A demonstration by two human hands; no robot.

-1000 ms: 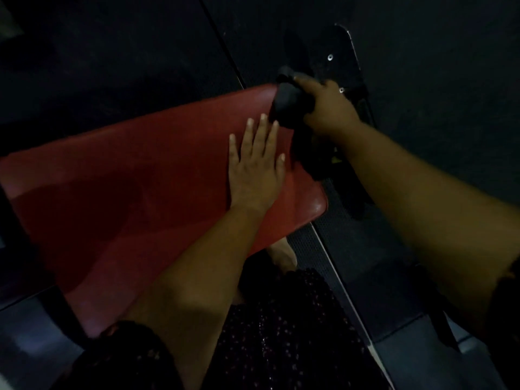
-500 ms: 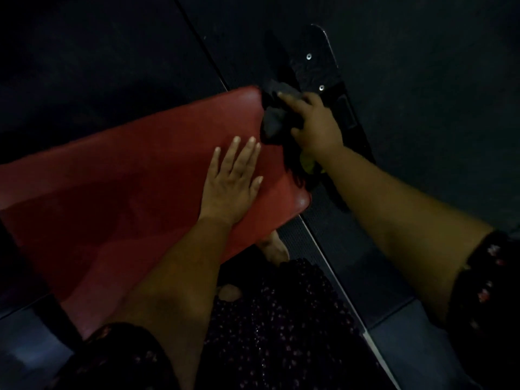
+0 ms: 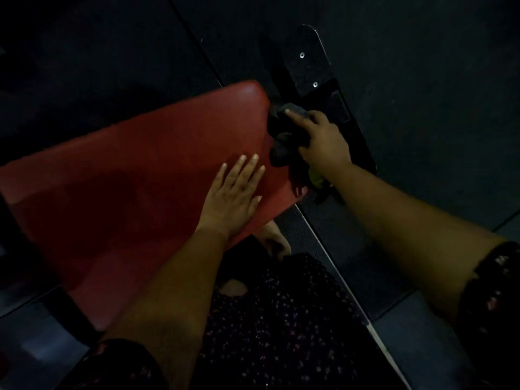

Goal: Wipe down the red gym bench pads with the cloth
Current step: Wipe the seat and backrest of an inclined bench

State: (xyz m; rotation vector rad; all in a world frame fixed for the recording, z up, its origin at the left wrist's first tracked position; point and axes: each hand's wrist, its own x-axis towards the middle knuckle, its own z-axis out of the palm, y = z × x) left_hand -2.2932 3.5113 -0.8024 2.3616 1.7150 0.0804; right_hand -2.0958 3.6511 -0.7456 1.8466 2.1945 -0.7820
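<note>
A red bench pad (image 3: 135, 175) fills the left and middle of the head view, tilted with its far corner at upper centre. My left hand (image 3: 235, 195) lies flat on the pad near its right end, fingers straight and spread. My right hand (image 3: 323, 142) grips a bunched dark cloth (image 3: 284, 136) against the pad's right edge, index finger stretched along the top of the cloth. Part of the cloth hangs down below that hand, hidden in shadow.
A black metal plate with two screws (image 3: 309, 66) sits just beyond the pad's end, part of the bench frame. Dark rubber floor mats (image 3: 422, 80) surround the bench. My bare foot (image 3: 274, 240) and patterned dark clothing (image 3: 281, 319) are below the pad's near edge.
My right hand has slid the cloth from the pad's far corner down along its right edge toward me. My left hand stays flat on the pad in about the same spot.
</note>
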